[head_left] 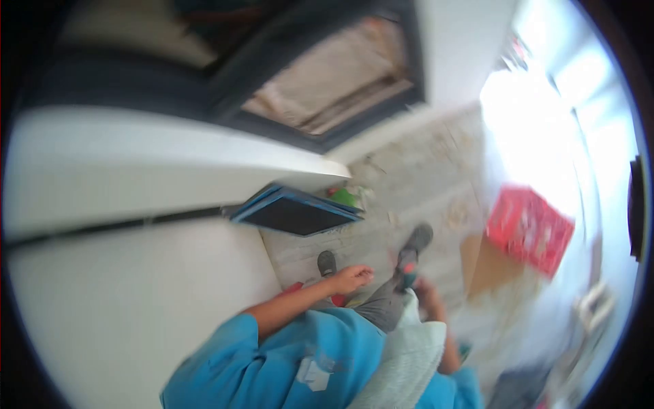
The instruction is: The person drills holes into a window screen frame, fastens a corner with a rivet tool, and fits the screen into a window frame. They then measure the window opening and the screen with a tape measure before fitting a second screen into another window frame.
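My left hand [355, 279] hangs in front of my body with its fingers curled; whether anything small is inside them cannot be made out. Lower on the right, my right hand [427, 297] is blurred, beside a dark green and red tool [407, 274] that it seems to hold. A pale cloth [411, 354] lies along my right forearm and over the blue shirt [293, 361]. Both shoes show on the floor beyond the hands.
A dark, blue-edged panel [300, 213] juts from the white wall [122, 286] on the left. A red crate [530, 230] and brown cardboard [487, 266] are on the dusty floor [422, 177] at right. A dark-framed opening [334, 75] is above.
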`<move>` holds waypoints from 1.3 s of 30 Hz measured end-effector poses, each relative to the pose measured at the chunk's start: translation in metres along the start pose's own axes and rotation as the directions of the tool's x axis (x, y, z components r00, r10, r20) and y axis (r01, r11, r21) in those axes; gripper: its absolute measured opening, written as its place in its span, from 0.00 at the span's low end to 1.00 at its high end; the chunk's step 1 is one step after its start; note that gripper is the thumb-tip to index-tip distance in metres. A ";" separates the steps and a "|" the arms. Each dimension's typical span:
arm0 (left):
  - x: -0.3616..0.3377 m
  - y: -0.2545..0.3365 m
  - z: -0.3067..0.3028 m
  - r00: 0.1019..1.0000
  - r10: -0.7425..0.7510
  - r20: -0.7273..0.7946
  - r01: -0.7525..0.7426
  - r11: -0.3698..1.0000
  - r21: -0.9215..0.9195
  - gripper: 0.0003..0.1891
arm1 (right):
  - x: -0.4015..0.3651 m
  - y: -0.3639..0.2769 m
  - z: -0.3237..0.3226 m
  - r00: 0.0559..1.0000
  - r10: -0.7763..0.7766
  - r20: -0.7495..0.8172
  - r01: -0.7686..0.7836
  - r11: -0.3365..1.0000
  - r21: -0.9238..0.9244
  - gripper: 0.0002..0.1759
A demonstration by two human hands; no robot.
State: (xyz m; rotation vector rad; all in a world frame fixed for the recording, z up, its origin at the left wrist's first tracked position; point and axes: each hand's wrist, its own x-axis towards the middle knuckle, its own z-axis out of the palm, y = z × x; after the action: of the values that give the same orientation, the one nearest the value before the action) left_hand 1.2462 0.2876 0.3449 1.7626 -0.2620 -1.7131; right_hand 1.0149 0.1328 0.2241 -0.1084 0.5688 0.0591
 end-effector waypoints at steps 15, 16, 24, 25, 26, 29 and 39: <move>-0.267 -0.142 -0.216 0.909 0.417 0.005 -0.377 0.818 0.434 0.28 | 0.068 0.271 0.374 0.941 0.326 -0.089 -0.205 0.343 -0.917 0.23; -0.287 -0.144 -0.227 0.936 0.344 0.068 -0.341 0.846 0.410 0.27 | 0.078 0.280 0.385 0.921 0.381 -0.087 -0.196 0.257 -0.946 0.23; -0.332 -0.197 -0.280 0.863 0.469 -0.187 -0.479 0.878 -0.012 0.17 | 0.121 0.290 0.454 0.717 0.673 -0.184 -0.228 -0.024 -0.973 0.24; -0.333 -0.209 -0.301 0.820 0.507 -0.265 -0.540 0.839 -0.065 0.15 | 0.130 0.285 0.443 0.715 0.668 -0.205 -0.257 -0.022 -0.966 0.23; -0.365 -0.207 -0.321 0.821 0.463 -0.335 -0.562 0.759 -0.328 0.13 | 0.142 0.277 0.431 0.714 0.664 -0.223 -0.281 -0.020 -0.960 0.23; -0.444 -0.210 -0.403 0.647 0.428 -0.631 -0.692 0.677 -0.251 0.10 | 0.140 0.251 0.408 0.719 0.608 -0.338 -0.340 -0.116 -0.933 0.23; -0.542 -0.295 -0.645 0.161 -0.090 -0.983 -0.982 -0.118 -0.150 0.04 | 0.044 0.223 0.345 0.960 -0.036 -0.278 -0.258 -0.500 -0.827 0.20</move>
State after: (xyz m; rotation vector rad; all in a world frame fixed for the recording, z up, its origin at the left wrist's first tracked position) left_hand 1.7030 1.0208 0.5710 0.7934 0.3644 0.1703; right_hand 1.2167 0.3962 0.4700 -2.0753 0.5092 0.9075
